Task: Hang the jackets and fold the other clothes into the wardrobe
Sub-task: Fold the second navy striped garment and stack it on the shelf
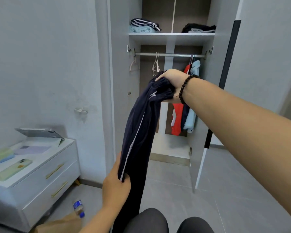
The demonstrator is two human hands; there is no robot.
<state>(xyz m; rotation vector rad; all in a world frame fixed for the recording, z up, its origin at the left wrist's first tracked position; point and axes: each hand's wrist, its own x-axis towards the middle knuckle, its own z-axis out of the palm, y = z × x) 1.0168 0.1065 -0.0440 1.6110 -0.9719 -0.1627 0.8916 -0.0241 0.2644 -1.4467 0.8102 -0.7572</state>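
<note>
Navy trousers with a white side stripe (pixel 138 132) hang lengthwise in front of me. My right hand (pixel 172 81), with a bead bracelet on the wrist, grips their bunched waistband up high. My left hand (pixel 115 184) pinches a lower part of a leg near the stripe. Behind them the open wardrobe (pixel 171 37) shows a shelf with folded clothes (pixel 144 26) on the left and a dark folded pile (pixel 198 28) on the right. On the rail (pixel 168 55) hang red, navy and light blue jackets (pixel 185 118) at the right and empty hangers (pixel 155 66) at the left.
A white drawer unit (pixel 45 169) stands at the left with a tablet, phones and papers on top. A plastic bottle (pixel 78 208) lies on the floor beside it. The wardrobe door (pixel 222 98) stands open at the right. My knees (pixel 158 221) show at the bottom.
</note>
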